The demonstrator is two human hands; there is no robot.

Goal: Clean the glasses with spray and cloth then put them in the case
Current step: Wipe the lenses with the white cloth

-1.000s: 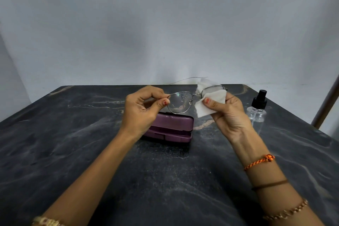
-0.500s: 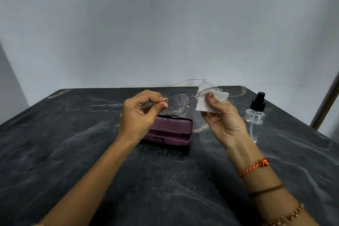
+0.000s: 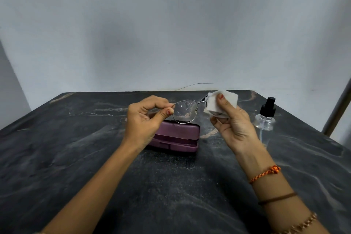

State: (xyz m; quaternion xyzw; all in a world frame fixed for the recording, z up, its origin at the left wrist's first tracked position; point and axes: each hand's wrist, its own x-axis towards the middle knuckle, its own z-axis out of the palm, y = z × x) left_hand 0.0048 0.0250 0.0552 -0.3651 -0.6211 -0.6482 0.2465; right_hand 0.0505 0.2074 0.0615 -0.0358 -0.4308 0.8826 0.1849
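Thin metal-framed glasses (image 3: 185, 111) are held up above the table. My left hand (image 3: 146, 121) pinches the left edge of the frame; that lens carries small droplets. My right hand (image 3: 231, 121) presses a folded white cloth (image 3: 222, 101) around the other lens, thumb on the front, so that lens is hidden. One temple arm sticks up and back toward the wall. Under the glasses a purple case (image 3: 176, 137) lies shut on the table. A clear spray bottle (image 3: 266, 116) with a black nozzle stands to the right of my right hand.
The dark marbled table (image 3: 76, 157) reaches to a pale wall. A slanted metal pole (image 3: 340, 108) rises past the table's right edge, just behind the spray bottle.
My right thumb has slid up over the cloth, rubbing the covered lens. Both hands and the glasses have stayed in nearly the same place; the view has shifted a little.
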